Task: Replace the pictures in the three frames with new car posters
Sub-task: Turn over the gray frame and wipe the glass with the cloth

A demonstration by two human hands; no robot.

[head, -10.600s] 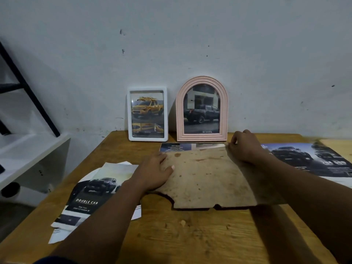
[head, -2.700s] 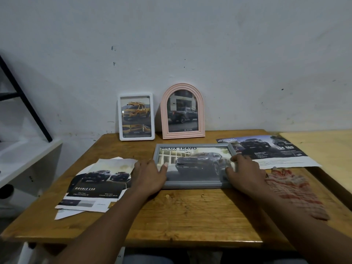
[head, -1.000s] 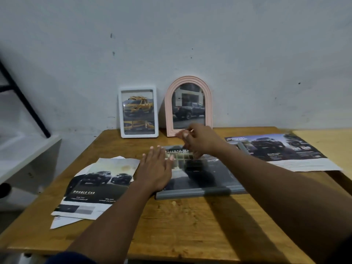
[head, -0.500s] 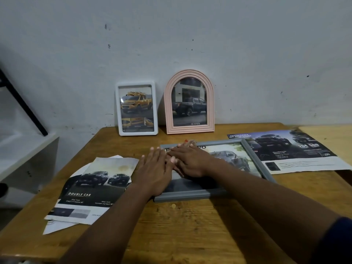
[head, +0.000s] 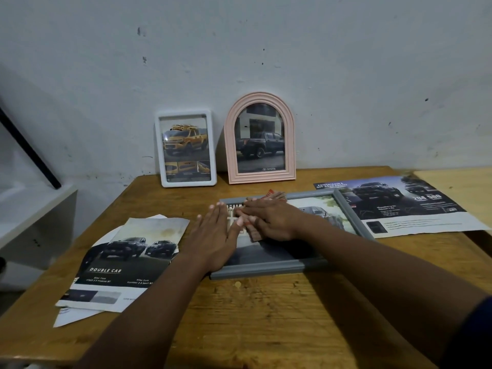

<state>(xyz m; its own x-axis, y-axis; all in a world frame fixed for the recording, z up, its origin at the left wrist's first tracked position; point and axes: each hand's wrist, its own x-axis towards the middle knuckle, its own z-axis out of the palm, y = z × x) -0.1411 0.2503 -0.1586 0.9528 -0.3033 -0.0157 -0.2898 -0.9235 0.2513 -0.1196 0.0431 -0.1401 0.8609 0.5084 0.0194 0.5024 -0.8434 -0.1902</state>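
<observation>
Wiping seems the step: left hand (head: 213, 235) flat on the frame (head: 266, 269), right hand (head: 271, 219) open, pressing a cloth (head: 275, 195) onto it; next, likely stand it upright.

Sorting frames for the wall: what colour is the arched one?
Pale pink arched frame, clearest in the head view.

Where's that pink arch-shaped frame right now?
In the head view the pink arched frame stands at the back of the wooden table against the wall, just right of the white frame and behind the grey frame.
</observation>
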